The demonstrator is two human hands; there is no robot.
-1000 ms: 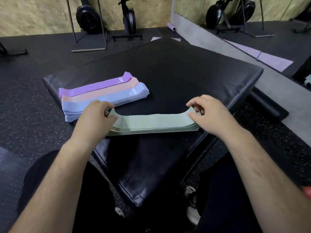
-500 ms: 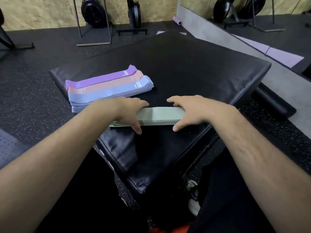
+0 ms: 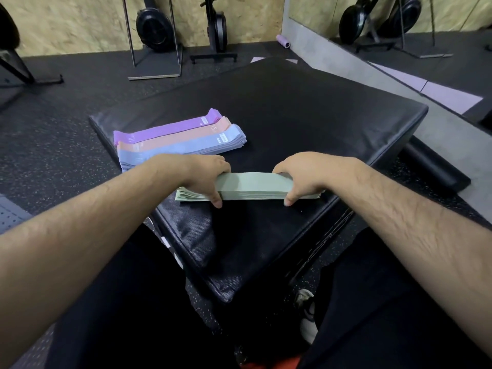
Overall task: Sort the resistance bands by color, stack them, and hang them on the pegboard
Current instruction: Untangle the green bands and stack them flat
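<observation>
A stack of green resistance bands (image 3: 254,185) lies near the front corner of a black padded box (image 3: 306,123). My left hand (image 3: 203,175) grips the stack near its left end, fingers over the far side and thumb on the near side. My right hand (image 3: 300,175) grips it the same way near the right end. Behind them, on the left of the box, lie three more stacks side by side: purple bands (image 3: 165,129) at the back, peach bands (image 3: 175,138) in the middle and blue bands (image 3: 186,149) nearest.
A grey pegboard corner (image 3: 12,217) lies on the floor at the left. Exercise machines (image 3: 154,30) and a purple foam roller (image 3: 282,40) stand by the back wall. A mirror (image 3: 399,22) lines the right wall. My legs and a shoe (image 3: 306,315) are below.
Both hands moved inward from the ends of the green stack and now clasp it from both sides, squaring it. The other stacks stayed put.
</observation>
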